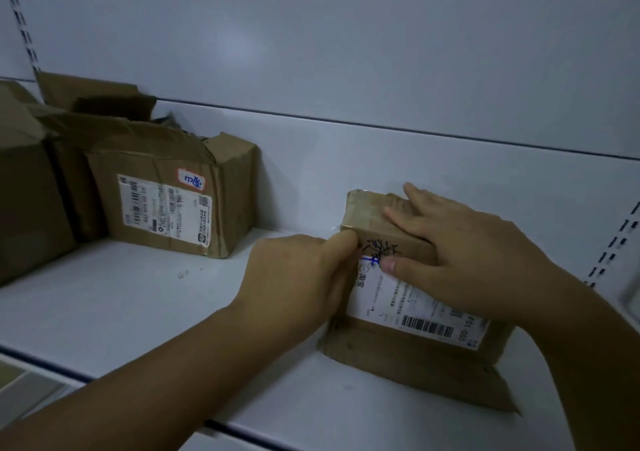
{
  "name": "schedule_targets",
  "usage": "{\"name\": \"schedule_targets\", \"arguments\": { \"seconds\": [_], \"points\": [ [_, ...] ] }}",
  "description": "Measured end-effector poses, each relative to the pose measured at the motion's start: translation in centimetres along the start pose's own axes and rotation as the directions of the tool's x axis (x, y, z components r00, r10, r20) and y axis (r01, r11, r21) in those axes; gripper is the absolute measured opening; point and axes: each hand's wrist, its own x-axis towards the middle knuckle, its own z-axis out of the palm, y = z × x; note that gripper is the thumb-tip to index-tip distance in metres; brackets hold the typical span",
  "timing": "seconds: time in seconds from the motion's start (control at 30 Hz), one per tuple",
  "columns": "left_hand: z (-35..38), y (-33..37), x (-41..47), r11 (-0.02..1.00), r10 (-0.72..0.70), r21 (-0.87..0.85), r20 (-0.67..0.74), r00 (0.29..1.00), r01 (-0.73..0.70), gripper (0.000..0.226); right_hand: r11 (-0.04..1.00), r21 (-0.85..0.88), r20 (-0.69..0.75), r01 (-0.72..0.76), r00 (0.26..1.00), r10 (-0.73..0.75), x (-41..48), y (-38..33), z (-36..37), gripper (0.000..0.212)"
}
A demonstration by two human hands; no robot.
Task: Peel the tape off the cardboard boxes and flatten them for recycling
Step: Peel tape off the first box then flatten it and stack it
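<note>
A small brown cardboard box (415, 346) with a white shipping label (398, 298) stands on the white shelf (156, 312) at the right. Clear tape (370, 208) covers its top. My right hand (460, 253) lies over the box's top and front, thumb on the label, holding the box in place. My left hand (298, 277) is at the box's left top corner, with its fingertips pinched on the tape edge there. Whether any tape has lifted is hard to tell.
A torn, opened cardboard box (173, 194) with a label stands at the back left. More brown boxes (24, 191) crowd the far left edge. The shelf's back wall (346, 52) rises behind, and a slotted upright (616, 239) runs along the right.
</note>
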Motion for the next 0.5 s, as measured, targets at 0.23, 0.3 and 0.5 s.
{"name": "schedule_targets", "arguments": {
  "seconds": [0.23,0.3,0.5],
  "points": [
    [-5.9,-5.1,5.5,0.971,0.234,0.023,0.108,0.966,-0.238,0.032,0.998,0.022,-0.012,0.066,0.998,-0.065,0.4,0.6,0.5,0.100],
    [-6.3,-6.2,7.3,0.970,0.231,0.039,0.133,0.964,-0.238,0.031,0.997,0.028,0.019,0.076,0.997,-0.077,0.4,0.7,0.3,0.098],
    [-2.6,-6.9,9.2,0.661,-0.095,-0.700,0.281,0.955,0.272,0.023,0.985,0.053,0.129,0.166,0.977,-0.172,0.3,1.3,-0.9,0.063]
  ]
}}
